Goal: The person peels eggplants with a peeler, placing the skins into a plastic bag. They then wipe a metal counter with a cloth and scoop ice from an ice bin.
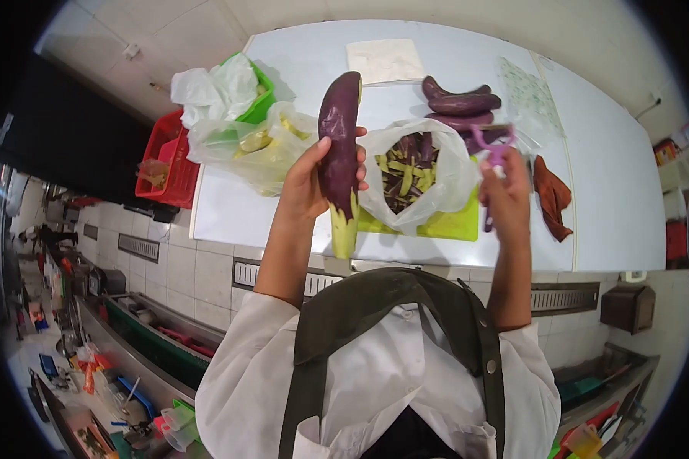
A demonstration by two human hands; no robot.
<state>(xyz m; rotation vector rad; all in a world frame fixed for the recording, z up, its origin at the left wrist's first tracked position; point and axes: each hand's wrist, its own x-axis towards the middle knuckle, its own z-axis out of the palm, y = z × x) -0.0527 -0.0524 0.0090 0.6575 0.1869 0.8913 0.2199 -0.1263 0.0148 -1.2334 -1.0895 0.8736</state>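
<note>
My left hand is closed around a long purple eggplant, held nearly upright above the table. Pale green flesh shows at its lower end and along a strip at its upper right edge; purple skin covers the rest. On the right, my right hand grips a purple peeler, its head pointing up and apart from the eggplant. Between my hands stands an open plastic bag holding purple and green peelings. Under the bag lies a lime-green cutting board.
Several unpeeled eggplants lie behind the peeler. A clear bag with pale pieces, a green basket and a red crate are at left. A brown cloth lies at right, a folded white cloth or paper at back.
</note>
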